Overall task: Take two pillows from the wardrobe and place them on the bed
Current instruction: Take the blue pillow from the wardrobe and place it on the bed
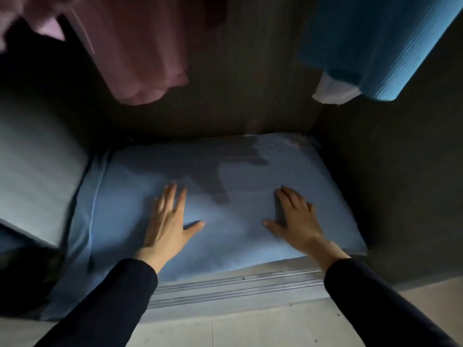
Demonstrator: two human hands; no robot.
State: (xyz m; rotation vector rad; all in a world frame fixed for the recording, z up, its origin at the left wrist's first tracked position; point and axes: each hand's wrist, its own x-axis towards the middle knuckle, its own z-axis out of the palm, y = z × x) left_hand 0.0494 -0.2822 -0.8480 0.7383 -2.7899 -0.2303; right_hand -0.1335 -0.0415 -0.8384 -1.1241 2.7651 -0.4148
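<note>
A light blue pillow (225,186) lies flat on the floor of the dark wardrobe (250,96), its front edge over the door track. My left hand (167,221) rests flat on the pillow's left-middle part, fingers spread. My right hand (295,216) lies flat on its right-middle part, fingers apart. Neither hand is closed around the fabric. A second pale blue pillow (32,176) leans at the far left, blurred and partly cut off by the frame. The bed is not in view.
A pink garment (130,51) hangs above at the upper left. A blue ribbed garment (370,46) with a white item (333,92) under it hangs at the upper right. The sliding-door track (238,284) runs along the wardrobe's front edge. Pale floor (250,329) lies below it.
</note>
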